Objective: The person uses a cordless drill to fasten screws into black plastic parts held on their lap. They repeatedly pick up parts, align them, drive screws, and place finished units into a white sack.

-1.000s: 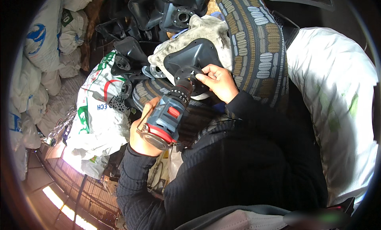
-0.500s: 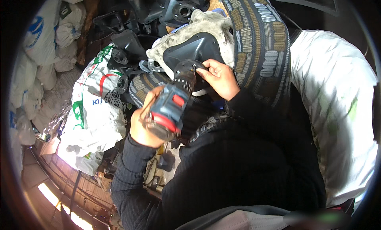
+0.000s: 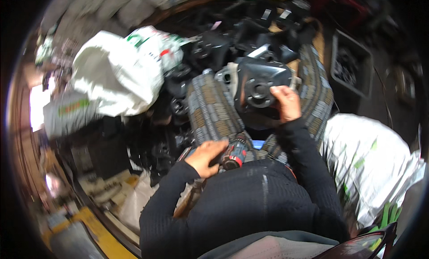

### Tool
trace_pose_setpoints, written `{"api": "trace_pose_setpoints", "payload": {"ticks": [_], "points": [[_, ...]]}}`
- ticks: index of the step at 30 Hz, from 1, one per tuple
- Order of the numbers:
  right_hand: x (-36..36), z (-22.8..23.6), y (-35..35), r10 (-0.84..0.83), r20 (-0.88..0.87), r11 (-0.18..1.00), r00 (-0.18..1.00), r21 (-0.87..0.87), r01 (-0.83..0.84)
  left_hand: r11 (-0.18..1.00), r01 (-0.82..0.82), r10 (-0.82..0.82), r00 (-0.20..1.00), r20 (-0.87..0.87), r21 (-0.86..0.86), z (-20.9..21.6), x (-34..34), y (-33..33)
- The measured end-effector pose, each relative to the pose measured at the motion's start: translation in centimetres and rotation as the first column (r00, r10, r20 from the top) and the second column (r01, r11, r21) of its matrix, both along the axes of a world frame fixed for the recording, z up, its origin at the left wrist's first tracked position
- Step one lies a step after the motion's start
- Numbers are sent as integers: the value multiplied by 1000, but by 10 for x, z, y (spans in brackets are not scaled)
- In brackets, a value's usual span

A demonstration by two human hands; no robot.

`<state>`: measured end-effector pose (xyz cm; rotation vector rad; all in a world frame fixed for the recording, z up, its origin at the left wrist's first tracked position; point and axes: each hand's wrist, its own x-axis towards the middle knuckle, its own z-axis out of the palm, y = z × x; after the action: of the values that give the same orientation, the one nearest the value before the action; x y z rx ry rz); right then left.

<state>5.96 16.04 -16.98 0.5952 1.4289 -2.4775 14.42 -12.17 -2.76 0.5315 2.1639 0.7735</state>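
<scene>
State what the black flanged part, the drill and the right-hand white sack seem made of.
Black flanged part: perhaps painted metal or hard plastic, glossy; bright highlights.
Drill: probably plastic-bodied; coloured sections suggest moulding, finish too blurred.
White sack: likely thin plastic, slightly shiny; creases.

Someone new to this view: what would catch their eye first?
Probably the bulging white sack at upper left, with a second white sack at right. Then the black flanged part near the upper centre, its rim gripped by the right hand. Below it, the left hand is at the blue-and-red drill.
</scene>
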Motion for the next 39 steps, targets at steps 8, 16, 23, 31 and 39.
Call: {"api": "trace_pose_setpoints", "payload": {"ticks": [8, 16, 23, 31, 39], "points": [[-6, 99, -113, 524, -144, 833, 839, -117, -541, 174, -768, 905, 372, 208, 616, -24, 7, -68], [-14, 25, -64, 205, 88, 943, 975, -286, -172, 70, -975, 981, 105, 161, 209, -71, 55, -240], [-6, 1, -3, 84, 193, 944, 978, -331, -15, 457, -661, 806, 23, -592, 596, -18, -62, -245], [20, -5, 30, 12, 169, 750, 985, -654, 103, -414, -831, 821, -165, 547, 371, -118, -321, -340], [66, 13, 90, -262, 275, 807, 925, -463, 366, -164, -836, 979, -75, 187, 523, -129, -349, -329]]}}
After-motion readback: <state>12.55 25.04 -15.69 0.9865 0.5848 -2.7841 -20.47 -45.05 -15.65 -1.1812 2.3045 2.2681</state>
